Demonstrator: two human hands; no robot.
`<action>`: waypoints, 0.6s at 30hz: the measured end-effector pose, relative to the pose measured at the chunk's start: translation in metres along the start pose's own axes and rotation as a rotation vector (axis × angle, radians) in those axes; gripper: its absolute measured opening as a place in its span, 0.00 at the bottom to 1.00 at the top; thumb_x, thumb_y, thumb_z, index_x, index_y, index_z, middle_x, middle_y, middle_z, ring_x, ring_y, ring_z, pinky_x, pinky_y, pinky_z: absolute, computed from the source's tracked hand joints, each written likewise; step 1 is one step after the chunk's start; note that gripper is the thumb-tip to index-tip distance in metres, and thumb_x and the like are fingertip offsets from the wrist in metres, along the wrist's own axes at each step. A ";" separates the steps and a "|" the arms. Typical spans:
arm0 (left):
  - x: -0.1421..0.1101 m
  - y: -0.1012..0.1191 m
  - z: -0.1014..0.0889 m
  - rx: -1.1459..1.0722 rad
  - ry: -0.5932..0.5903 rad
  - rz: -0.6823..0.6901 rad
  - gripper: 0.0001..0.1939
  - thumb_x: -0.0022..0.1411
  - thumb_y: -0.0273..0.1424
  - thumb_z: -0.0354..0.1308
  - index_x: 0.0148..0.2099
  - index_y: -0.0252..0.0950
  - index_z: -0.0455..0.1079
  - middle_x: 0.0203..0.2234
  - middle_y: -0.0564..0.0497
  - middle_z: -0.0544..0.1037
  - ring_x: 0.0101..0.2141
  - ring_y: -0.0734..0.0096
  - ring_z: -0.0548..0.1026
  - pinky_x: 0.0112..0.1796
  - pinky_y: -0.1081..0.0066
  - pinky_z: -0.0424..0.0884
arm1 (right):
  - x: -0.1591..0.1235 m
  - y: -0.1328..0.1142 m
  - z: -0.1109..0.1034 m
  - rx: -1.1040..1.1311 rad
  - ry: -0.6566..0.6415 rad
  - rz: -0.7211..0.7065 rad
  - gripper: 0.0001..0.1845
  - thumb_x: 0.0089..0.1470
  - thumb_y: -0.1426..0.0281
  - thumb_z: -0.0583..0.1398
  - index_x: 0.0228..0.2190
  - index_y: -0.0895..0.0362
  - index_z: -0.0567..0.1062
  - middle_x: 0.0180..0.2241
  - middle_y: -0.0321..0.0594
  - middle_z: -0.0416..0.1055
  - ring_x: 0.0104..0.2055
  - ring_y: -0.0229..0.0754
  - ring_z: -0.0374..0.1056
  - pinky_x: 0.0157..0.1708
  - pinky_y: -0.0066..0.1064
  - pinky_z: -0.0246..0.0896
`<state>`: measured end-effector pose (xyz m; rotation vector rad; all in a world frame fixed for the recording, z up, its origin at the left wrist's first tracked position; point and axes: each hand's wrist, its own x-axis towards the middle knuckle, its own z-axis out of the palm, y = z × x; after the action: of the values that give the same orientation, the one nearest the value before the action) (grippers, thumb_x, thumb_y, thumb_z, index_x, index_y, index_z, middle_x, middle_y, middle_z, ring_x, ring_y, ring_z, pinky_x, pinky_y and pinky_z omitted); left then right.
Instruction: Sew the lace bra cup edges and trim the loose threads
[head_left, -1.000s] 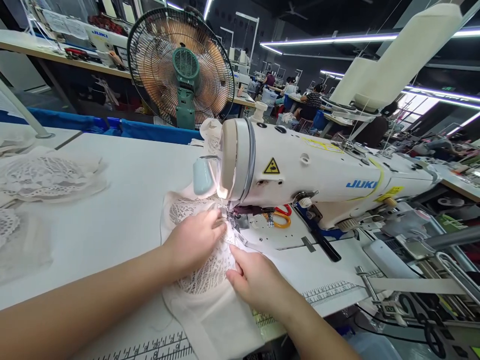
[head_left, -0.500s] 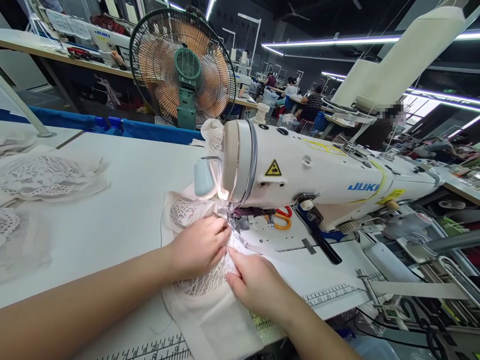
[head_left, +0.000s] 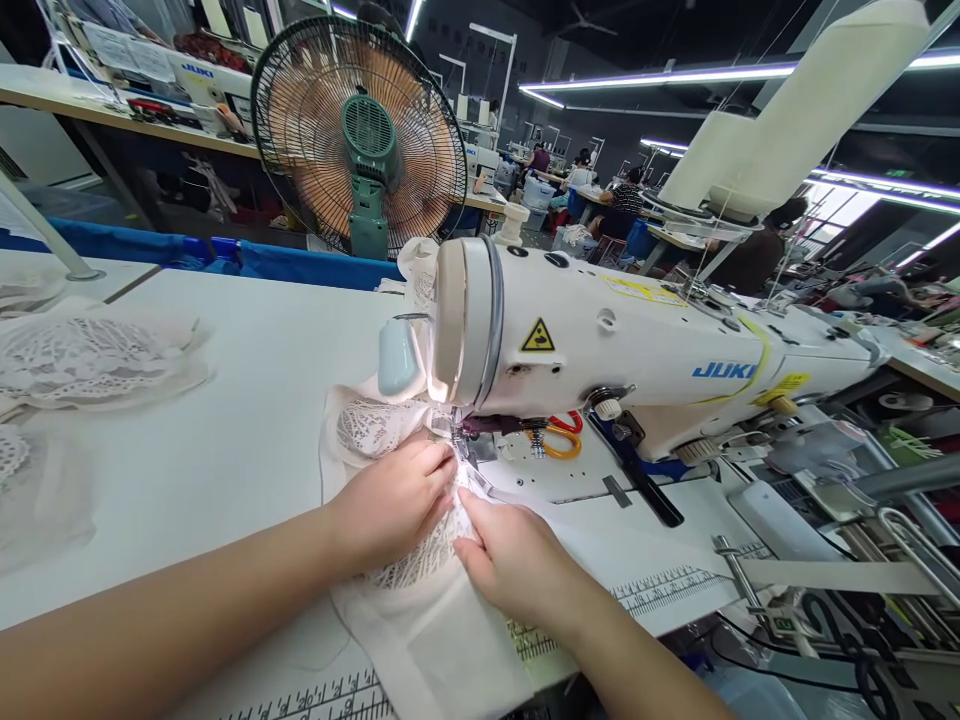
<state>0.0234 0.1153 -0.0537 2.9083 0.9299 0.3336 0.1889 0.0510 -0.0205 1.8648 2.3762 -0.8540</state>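
A cream lace garment piece lies under the needle area of a white sewing machine and hangs over the table's front edge. My left hand presses on the lace just in front of the presser foot, its fingers closed on the fabric. Close by on the right, my right hand pinches the fabric edge between thumb and fingers. A narrow pale strip runs from the foot toward the right. Part of the lace is hidden beneath my left hand.
More lace pieces lie on the table at left. Scissors with orange and red handles rest behind the needle, beside a black lever. Measuring tape markings run along the front edge. A large fan stands beyond the table.
The garment piece has shifted slightly toward the machine, and both hands keep their grip on it. The whole view has moved a little.
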 end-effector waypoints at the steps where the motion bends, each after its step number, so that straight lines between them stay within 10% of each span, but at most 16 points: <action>1: 0.001 0.000 0.000 0.001 -0.010 -0.010 0.17 0.65 0.27 0.45 0.48 0.24 0.70 0.43 0.35 0.74 0.42 0.52 0.72 0.42 0.55 0.73 | 0.001 0.000 -0.001 -0.004 0.001 -0.003 0.26 0.58 0.70 0.51 0.57 0.62 0.64 0.31 0.43 0.76 0.34 0.47 0.69 0.27 0.32 0.49; 18: 0.003 -0.007 0.005 -0.015 0.003 -0.107 0.17 0.65 0.28 0.41 0.40 0.31 0.72 0.40 0.38 0.75 0.40 0.55 0.73 0.36 0.60 0.73 | 0.012 0.000 0.003 -0.193 0.082 0.055 0.20 0.59 0.70 0.50 0.52 0.59 0.68 0.35 0.44 0.76 0.36 0.49 0.71 0.28 0.34 0.56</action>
<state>0.0227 0.1229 -0.0586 2.8313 1.0728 0.3357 0.1846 0.0602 -0.0275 1.9125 2.3433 -0.5320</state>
